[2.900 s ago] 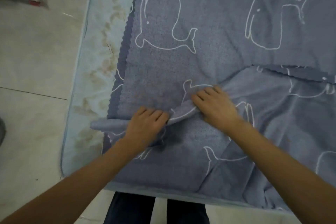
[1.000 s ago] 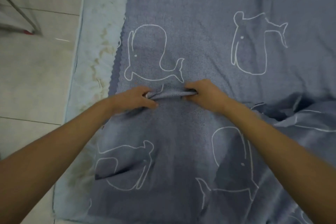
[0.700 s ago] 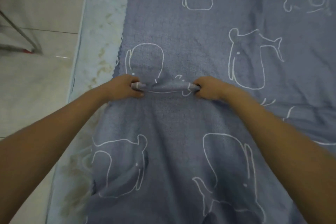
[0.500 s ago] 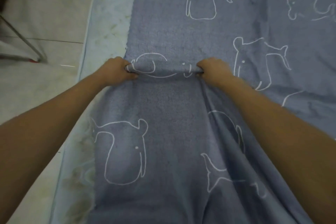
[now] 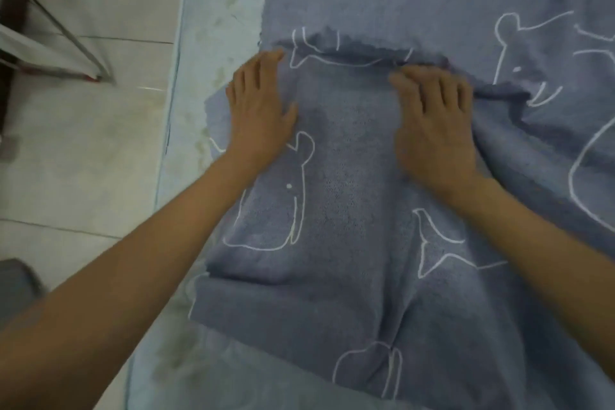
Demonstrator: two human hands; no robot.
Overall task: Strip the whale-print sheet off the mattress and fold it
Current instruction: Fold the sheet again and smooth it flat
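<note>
The blue-grey whale-print sheet (image 5: 352,176) lies on the pale blue stained mattress (image 5: 213,27), its near part folded forward over the rest. The folded layer's scalloped edge runs across just beyond my fingertips. My left hand (image 5: 259,110) lies flat on the folded layer near its left side, fingers straight. My right hand (image 5: 432,120) presses flat on the same layer further right, fingertips at the edge. Neither hand grips cloth. The right part of the sheet is rumpled.
Tiled floor (image 5: 83,150) runs along the mattress's left side. A metal frame with a red-tipped foot (image 5: 90,76) stands on the floor at the upper left. A dark grey object (image 5: 16,283) sits at the left edge.
Both hands carried the pinched sheet edge away from me over the lower layer, then let it go. They now lie flat on the folded part.
</note>
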